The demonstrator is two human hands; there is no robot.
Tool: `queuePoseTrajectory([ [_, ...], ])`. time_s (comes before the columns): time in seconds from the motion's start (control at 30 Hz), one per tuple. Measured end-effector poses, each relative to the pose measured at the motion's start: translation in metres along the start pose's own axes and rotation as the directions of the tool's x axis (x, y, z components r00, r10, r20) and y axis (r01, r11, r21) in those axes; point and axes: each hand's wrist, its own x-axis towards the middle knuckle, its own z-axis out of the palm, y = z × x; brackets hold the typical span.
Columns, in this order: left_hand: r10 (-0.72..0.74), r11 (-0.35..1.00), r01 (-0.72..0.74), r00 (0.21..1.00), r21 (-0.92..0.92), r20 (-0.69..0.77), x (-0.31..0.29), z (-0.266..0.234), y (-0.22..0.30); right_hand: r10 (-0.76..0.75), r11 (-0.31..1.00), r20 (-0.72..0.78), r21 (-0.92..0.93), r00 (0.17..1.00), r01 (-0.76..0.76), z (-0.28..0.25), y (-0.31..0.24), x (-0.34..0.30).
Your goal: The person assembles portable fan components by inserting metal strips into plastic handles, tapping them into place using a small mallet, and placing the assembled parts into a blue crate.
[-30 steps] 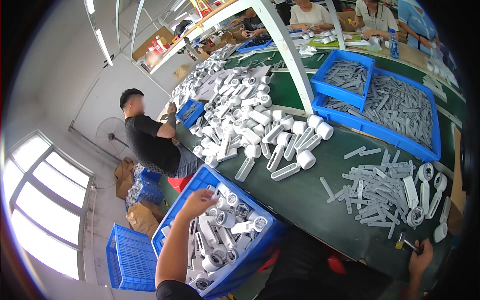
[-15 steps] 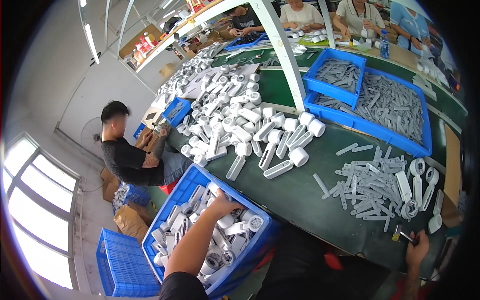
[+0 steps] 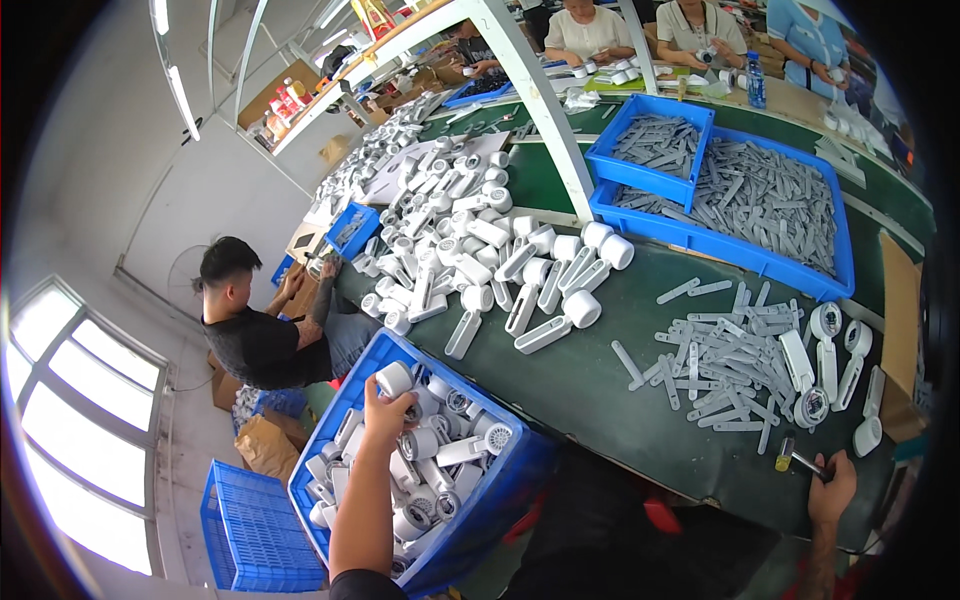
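Note:
My left hand [image 3: 382, 415] is closed around a white handheld fan housing [image 3: 396, 378] with a round head. It holds the housing above a blue crate [image 3: 520, 470] filled with similar white housings, some showing grilles. At the far right, my right hand [image 3: 832, 488] grips a small hammer [image 3: 785, 455] with a yellow-tipped head, low over the green tabletop [image 3: 590, 400]. Just beyond the hammer lie a pile of flat grey handle strips [image 3: 725, 365] and several fan pieces, among them an open-faced one [image 3: 812, 406].
A big heap of white fan housings [image 3: 470, 240] covers the table's far left. Stacked blue trays [image 3: 770, 270] of grey strips stand behind a white post [image 3: 540, 110]. A co-worker in black [image 3: 265, 325] sits at left; others work across the table. A blue basket [image 3: 255, 530] stands lower left.
My left hand has risen from among the housings in the crate and now has one in its grasp. My right hand still holds the hammer. The view has shifted slightly.

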Motion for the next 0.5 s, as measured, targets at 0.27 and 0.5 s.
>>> queuePoseTrajectory([
  [0.27,0.197,0.980,-0.197,0.979,0.017,-0.059,0.014,-0.015,0.021,-0.009,1.000,-0.020,-0.017,1.000,0.008,-0.015,-0.006,0.000],
  [0.5,0.804,0.576,-0.814,0.580,0.073,0.128,-0.051,0.026,0.132,-0.025,1.000,0.040,0.005,0.999,0.025,-0.012,-0.035,0.023],
])
